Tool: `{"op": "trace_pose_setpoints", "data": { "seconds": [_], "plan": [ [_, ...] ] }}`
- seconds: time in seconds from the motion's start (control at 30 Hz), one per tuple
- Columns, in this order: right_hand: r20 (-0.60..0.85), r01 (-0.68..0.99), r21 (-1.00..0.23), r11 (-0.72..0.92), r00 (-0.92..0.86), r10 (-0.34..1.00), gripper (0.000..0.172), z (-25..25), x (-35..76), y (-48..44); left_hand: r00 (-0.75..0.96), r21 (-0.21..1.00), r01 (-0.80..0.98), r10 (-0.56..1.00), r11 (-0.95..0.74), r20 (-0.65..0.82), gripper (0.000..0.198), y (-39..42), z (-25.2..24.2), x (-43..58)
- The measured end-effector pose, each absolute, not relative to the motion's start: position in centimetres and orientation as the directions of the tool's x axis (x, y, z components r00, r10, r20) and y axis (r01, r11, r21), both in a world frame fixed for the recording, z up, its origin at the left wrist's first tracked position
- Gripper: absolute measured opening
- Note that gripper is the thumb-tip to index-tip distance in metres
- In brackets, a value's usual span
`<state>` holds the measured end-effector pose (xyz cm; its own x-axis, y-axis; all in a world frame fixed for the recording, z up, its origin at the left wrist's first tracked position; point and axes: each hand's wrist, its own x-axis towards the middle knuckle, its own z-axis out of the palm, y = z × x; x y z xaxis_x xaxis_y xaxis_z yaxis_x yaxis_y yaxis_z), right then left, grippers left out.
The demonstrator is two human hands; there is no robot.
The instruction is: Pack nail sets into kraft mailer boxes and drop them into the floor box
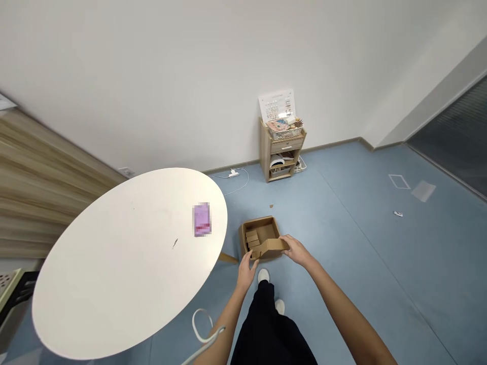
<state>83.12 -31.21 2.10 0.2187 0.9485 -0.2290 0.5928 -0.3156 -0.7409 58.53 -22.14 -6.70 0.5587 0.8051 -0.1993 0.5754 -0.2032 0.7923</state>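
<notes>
Both hands are working at an open cardboard box on the blue floor.

Box is sitting at 12 o'clock from the person's white shoes, with small cardboard pieces stacked inside. Right hand is lying spread across a raised flap, fingers pressing on it; left hand is spread against the box's near edge, not pinching. A round white tabletop is standing at 10 o'clock, with a pink item lying on it, too blurred to identify. A wooden bedside cabinet is standing against the wall beyond the box, also at 12 o'clock, a wicker basket sitting on top.
</notes>
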Motion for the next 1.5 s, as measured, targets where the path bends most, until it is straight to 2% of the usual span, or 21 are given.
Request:
{"op": "trace_pose_setpoints", "data": {
  "seconds": [0.17,0.23,0.33,0.47,0.6,0.77,1.03,1.17,1.33,1.5],
  "plan": [
    [-0.216,0.766,-0.535,-0.355,0.282,0.935,0.054,-5.3,86.3,-25.8,0.438,0.534,0.829,0.787,-0.167,-0.435,0.054,-19.3,-14.8,61.4],
    [-0.234,0.803,-0.474,-0.361,0.281,0.931,0.053,-9.7,87.4,-23.5,0.416,0.444,0.877,0.753,-0.185,-0.509,0.058,-18.6,-18.7,62.7],
    [-0.25,0.846,-0.405,-0.348,0.264,0.932,0.052,-17.3,88.7,-19.7,0.411,0.377,0.9,0.719,-0.221,-0.561,0.062,-17.5,-25.1,64.8],
    [-0.244,0.876,-0.348,-0.334,0.259,0.934,0.049,-27.8,89.7,-14.5,0.429,0.335,0.9,0.704,-0.279,-0.567,0.066,-15.1,-34.5,67.2],
    [-0.226,0.889,-0.345,-0.3,0.231,0.946,0.045,-36.9,89.6,-10.6,0.464,0.274,0.886,0.711,-0.375,-0.529,0.066,-12.3,-43.6,68.3],
    [-0.196,0.905,-0.361,-0.224,0.162,0.967,0.05,-45.9,88.0,-8.4,0.562,0.248,0.826,0.7,-0.507,-0.441,0.069,-10.1,-51.7,68.9],
    [-0.11,0.941,-0.319,-0.115,0.084,0.99,0.048,-53.9,85.1,-6.9,0.58,0.263,0.815,0.719,-0.517,-0.383,0.071,-10.7,-58.4,68.8],
    [-0.187,0.918,-0.373,-0.139,0.072,0.98,0.049,-56.3,83.8,-6.2,0.59,0.282,0.807,0.728,-0.519,-0.35,0.075,-11.6,-59.6,68.6],
    [-0.275,0.87,-0.455,-0.192,0.068,0.959,0.051,-58.3,83.0,-6.3,0.592,0.338,0.804,0.706,-0.489,-0.388,0.077,-11.7,-59.4,68.7],
    [-0.344,0.902,-0.387,-0.191,0.051,0.938,0.057,-57.4,83.0,-6.5,0.567,0.342,0.823,0.687,-0.453,-0.455,0.084,-10.8,-58.8,69.1]
  ]
}}
